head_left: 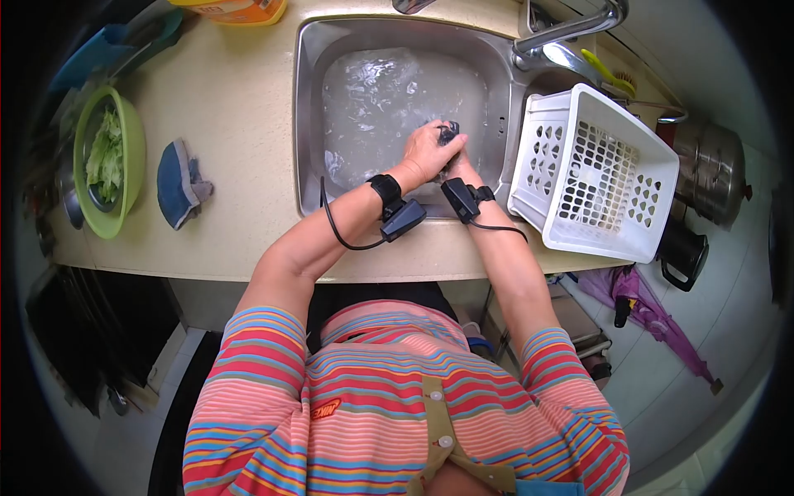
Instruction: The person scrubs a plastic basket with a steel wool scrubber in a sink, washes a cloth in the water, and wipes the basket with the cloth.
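Observation:
Both my hands meet over the right part of the steel sink (308,107), which holds cloudy grey water. My left hand (424,154) is closed round a dark, bunched-up cloth (447,133). My right hand (458,163) grips the same cloth from the other side, partly hidden behind the left. Only a little of the cloth shows between the fingers, so its exact kind is unclear.
A white plastic basket (542,165) stands tilted right of the sink, below the faucet (571,33). On the counter at left lie a blue-and-grey cloth (175,183) and a green bowl (132,157) with leafy vegetables (105,157). An orange-and-yellow tub (236,10) is behind.

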The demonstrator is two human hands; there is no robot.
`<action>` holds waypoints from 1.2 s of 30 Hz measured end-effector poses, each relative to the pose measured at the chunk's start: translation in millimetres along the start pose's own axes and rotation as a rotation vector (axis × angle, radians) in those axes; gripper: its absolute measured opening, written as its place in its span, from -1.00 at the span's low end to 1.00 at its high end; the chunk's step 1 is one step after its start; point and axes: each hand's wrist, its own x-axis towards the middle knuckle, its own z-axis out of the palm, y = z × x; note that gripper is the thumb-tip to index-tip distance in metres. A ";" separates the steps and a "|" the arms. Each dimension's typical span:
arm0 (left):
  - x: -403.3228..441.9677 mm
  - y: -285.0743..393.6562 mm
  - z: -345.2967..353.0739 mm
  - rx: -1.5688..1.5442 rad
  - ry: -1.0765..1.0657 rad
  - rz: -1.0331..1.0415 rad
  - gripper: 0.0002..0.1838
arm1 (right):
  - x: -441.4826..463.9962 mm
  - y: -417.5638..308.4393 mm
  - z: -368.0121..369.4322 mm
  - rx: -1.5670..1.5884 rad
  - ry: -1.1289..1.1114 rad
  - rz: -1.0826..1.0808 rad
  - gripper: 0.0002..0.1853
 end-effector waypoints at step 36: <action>-42.7 61.5 -151.8 0.168 -0.191 0.306 -0.78 | -147.0 -14.7 56.3 -0.787 -0.308 -0.367 -0.62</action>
